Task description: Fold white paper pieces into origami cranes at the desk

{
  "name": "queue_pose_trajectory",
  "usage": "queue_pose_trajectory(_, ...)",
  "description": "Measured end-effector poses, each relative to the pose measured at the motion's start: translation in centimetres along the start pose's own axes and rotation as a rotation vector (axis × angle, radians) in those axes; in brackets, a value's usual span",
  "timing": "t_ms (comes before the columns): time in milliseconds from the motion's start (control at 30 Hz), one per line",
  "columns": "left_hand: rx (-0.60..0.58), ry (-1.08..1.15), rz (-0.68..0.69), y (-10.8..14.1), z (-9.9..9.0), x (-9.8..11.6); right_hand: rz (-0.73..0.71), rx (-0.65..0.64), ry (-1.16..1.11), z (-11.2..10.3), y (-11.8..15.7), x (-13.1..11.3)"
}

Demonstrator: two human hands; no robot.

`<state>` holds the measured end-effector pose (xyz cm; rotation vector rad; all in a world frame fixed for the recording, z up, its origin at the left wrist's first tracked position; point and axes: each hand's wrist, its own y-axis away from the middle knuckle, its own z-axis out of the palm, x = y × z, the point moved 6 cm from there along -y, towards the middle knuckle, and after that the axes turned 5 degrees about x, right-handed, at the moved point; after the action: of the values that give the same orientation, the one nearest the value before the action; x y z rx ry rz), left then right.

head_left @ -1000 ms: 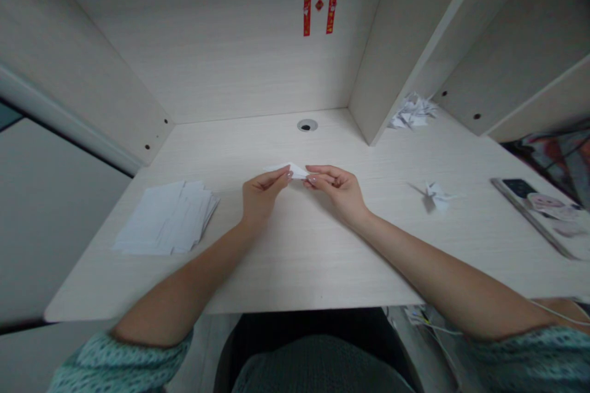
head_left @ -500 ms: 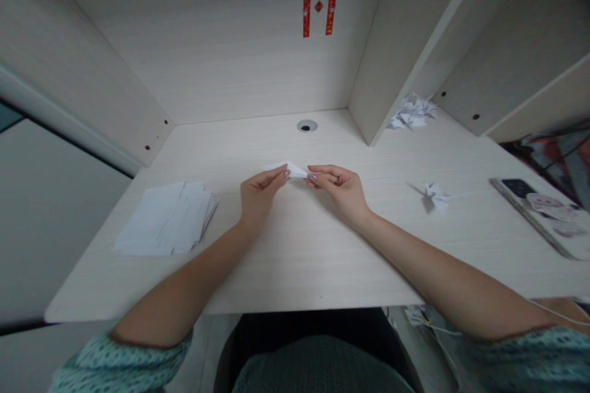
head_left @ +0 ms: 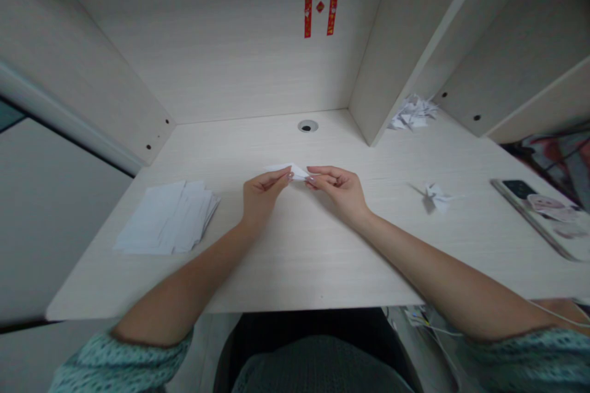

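A small folded piece of white paper [head_left: 299, 172] is held between both hands over the middle of the desk [head_left: 295, 258]. My left hand [head_left: 263, 191] pinches its left part between thumb and fingers, and a pale tip of it shows beyond the fingers. On the other side, my right hand [head_left: 338, 187] pinches the narrow right end with thumb and forefinger. The fingers cover parts of the folds. Off to the right, a folded paper crane [head_left: 437, 198] stands on the desk.
A stack of white paper sheets [head_left: 168, 218] lies at the left. Several folded paper pieces [head_left: 413, 113] are heaped behind the upright divider [head_left: 385, 73]. A phone [head_left: 544, 215] lies at the right edge, and a round cable hole [head_left: 308, 126] is at the back.
My left hand has shifted slightly right, closer to my right hand. Both still pinch the folded paper, and the other things stay where they were.
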<state>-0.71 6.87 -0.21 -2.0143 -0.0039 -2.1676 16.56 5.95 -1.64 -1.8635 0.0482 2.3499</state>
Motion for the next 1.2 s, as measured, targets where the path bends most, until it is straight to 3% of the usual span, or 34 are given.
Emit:
queue_pose_trajectory(467,-0.052,0.034,-0.016,-0.4,-0.1,-0.2,0.044,-0.044,0.000,0.0,-0.4,0.3)
queue_pose_trajectory(900,-0.105,-0.064,0.011,0.4,0.6,0.0,0.108,-0.102,-0.022,0.5,-0.1,1.0)
queue_pose_trajectory(1200,-0.128,0.021,-0.082,0.3,0.6,-0.8,0.080,-0.080,0.008,0.4,-0.1,0.4)
